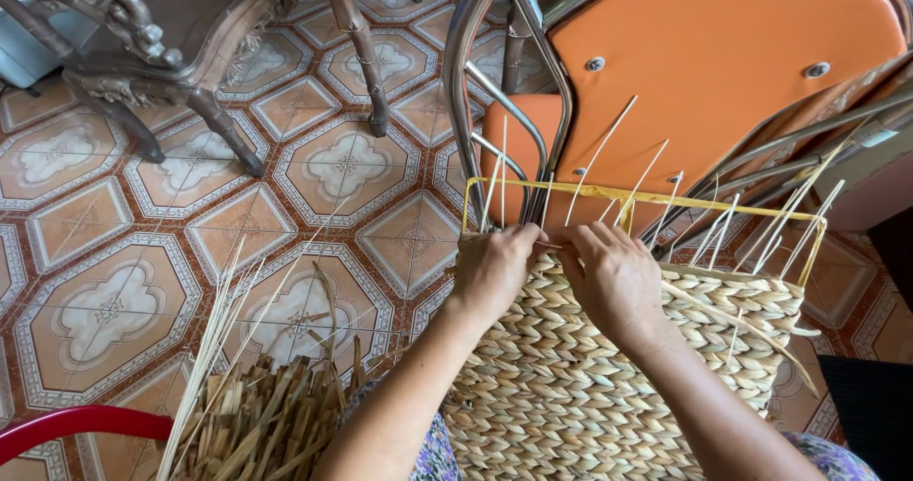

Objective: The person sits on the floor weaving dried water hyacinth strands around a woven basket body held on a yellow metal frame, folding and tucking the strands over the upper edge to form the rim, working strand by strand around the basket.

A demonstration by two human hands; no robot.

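Woven basket rim under pinching hand

The woven basket rests in front of the person, both hands at its upper rim: left hand just beside right hand. Behind it stands a folding chair. A bundle of dried reeds lies left, on the tiled floor.

Both hands, the left hand and the right hand, pinch a strand at the top edge of a woven straw basket on a yellow wire frame, with loose dried stalks at near left and orange chairs beyond on the tiled floor.
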